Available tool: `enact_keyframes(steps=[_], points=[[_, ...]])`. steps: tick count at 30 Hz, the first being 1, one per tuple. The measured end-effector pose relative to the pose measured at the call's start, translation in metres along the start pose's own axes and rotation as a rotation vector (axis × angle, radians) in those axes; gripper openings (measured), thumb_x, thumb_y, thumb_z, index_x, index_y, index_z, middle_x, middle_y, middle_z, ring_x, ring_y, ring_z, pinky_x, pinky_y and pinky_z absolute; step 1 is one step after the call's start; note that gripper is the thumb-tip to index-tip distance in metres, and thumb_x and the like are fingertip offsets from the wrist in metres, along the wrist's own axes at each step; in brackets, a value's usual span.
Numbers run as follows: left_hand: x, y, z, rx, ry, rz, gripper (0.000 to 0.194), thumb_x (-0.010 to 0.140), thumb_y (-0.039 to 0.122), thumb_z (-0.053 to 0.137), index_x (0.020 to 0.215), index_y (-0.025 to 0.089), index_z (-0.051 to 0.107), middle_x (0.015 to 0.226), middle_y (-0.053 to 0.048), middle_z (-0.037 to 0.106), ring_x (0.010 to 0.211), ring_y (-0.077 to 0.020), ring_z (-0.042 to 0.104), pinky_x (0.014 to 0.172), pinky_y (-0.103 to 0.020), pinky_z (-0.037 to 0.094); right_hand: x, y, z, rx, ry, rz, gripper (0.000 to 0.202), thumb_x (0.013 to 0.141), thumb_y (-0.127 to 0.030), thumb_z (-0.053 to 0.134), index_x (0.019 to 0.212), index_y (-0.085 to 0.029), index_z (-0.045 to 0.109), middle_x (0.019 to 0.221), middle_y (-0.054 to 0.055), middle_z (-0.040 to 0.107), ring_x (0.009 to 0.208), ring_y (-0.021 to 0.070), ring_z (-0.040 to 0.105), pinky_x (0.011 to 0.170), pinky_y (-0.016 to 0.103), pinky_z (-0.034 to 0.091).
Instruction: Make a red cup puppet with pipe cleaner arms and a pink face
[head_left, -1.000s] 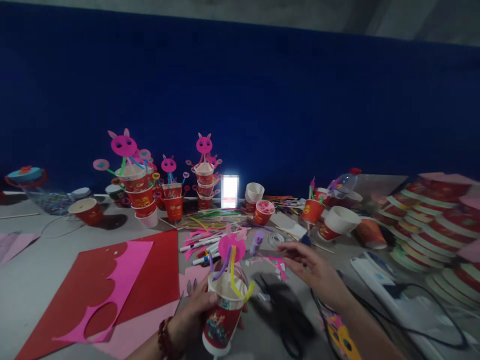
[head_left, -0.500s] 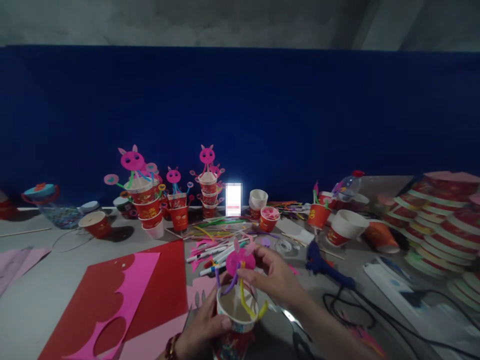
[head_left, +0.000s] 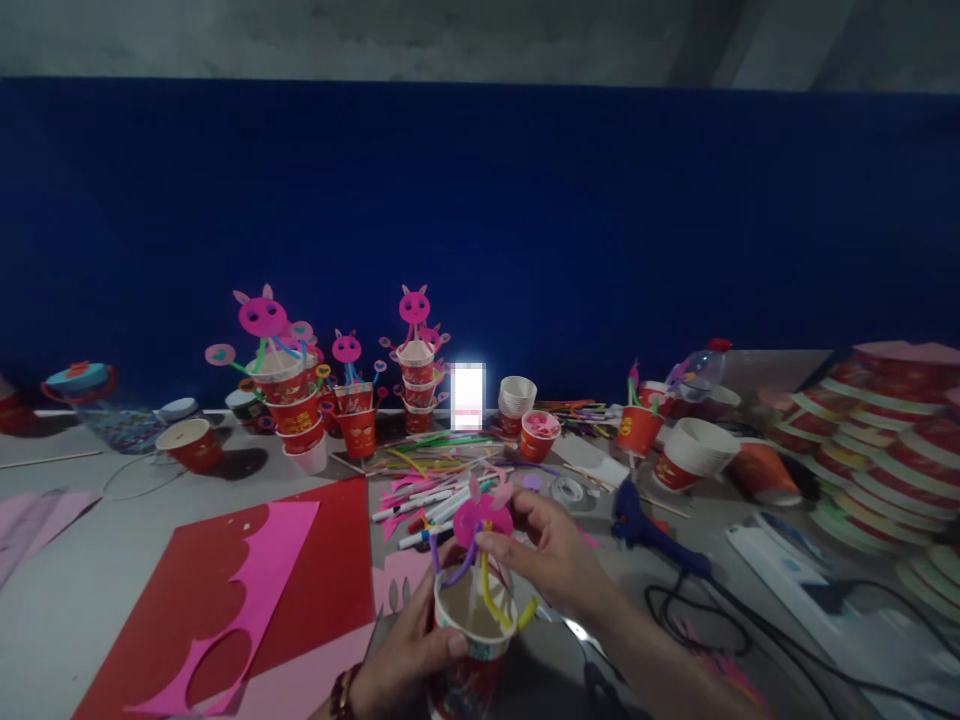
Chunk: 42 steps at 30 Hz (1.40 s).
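My left hand [head_left: 409, 650] grips a red printed paper cup [head_left: 471, 650] near the bottom middle of the view. Purple and yellow bent straws [head_left: 487, 590] stick out of the cup. A round pink paper animal face [head_left: 481, 517] stands above its rim. My right hand [head_left: 551, 555] reaches in from the right and pinches the lower right edge of that pink face with thumb and fingers.
Finished cup figures with pink faces [head_left: 300, 390] stand at the back by the blue wall. Loose pens and straws [head_left: 431, 480] lie in the middle. Red and pink paper sheets [head_left: 247, 580] lie at left, a blue glue gun [head_left: 637, 515] and cable at right, stacked cups [head_left: 885, 430] far right.
A second ago my right hand hovered over scraps to the right; it has since come left onto the pink face. The view tilted upward. Little moved in the last half second.
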<state>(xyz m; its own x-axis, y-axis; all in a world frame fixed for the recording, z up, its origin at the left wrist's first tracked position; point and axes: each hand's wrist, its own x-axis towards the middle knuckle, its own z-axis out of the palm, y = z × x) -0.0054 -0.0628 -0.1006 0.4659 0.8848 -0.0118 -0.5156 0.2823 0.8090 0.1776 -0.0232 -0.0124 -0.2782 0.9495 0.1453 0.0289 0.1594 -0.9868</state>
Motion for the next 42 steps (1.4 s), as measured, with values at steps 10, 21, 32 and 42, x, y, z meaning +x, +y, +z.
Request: enact_keyframes(steps=[10,21,32,42], points=[[0.001,-0.002,-0.003,0.017,-0.006,0.006,0.085,0.068,0.048,0.086,0.143,0.028,0.052,0.148,-0.01,0.056,0.141,-0.0378,0.043,0.118,-0.052,0.026,0.0,-0.003,0.0,-0.024,0.007,0.013,0.026,0.08,-0.042,0.075,0.087,-0.017,0.07,0.083,0.004,0.072,0.077,0.0195,0.066,0.073,0.029,0.053],[0.002,-0.006,-0.008,0.045,-0.012,0.023,0.09,0.069,0.05,0.085,0.147,0.024,0.048,0.148,-0.015,0.054,0.14,-0.039,0.044,0.118,-0.053,0.027,-0.001,-0.005,-0.001,-0.073,-0.006,-0.028,0.025,0.083,-0.04,0.072,0.09,-0.016,0.07,0.087,0.006,0.073,0.081,0.0207,0.066,0.075,0.03,0.052],[0.001,-0.001,0.001,-0.093,-0.013,-0.002,0.091,0.068,0.047,0.085,0.148,0.029,0.046,0.138,-0.011,0.064,0.13,-0.0393,0.055,0.11,-0.055,0.038,0.002,-0.013,-0.011,-0.135,-0.138,-0.001,0.044,0.074,-0.05,0.081,0.103,-0.019,0.068,0.098,0.006,0.071,0.09,0.0237,0.064,0.082,0.035,0.052],[0.012,-0.003,0.001,-0.174,-0.016,0.046,0.086,0.065,0.048,0.087,0.14,0.021,0.053,0.104,-0.013,0.076,0.08,-0.0285,0.074,0.067,-0.034,0.057,-0.014,0.03,-0.026,0.033,0.131,0.056,0.045,0.084,-0.063,0.067,0.076,-0.019,0.06,0.069,-0.001,0.057,0.059,0.0132,0.051,0.056,0.025,0.043]])
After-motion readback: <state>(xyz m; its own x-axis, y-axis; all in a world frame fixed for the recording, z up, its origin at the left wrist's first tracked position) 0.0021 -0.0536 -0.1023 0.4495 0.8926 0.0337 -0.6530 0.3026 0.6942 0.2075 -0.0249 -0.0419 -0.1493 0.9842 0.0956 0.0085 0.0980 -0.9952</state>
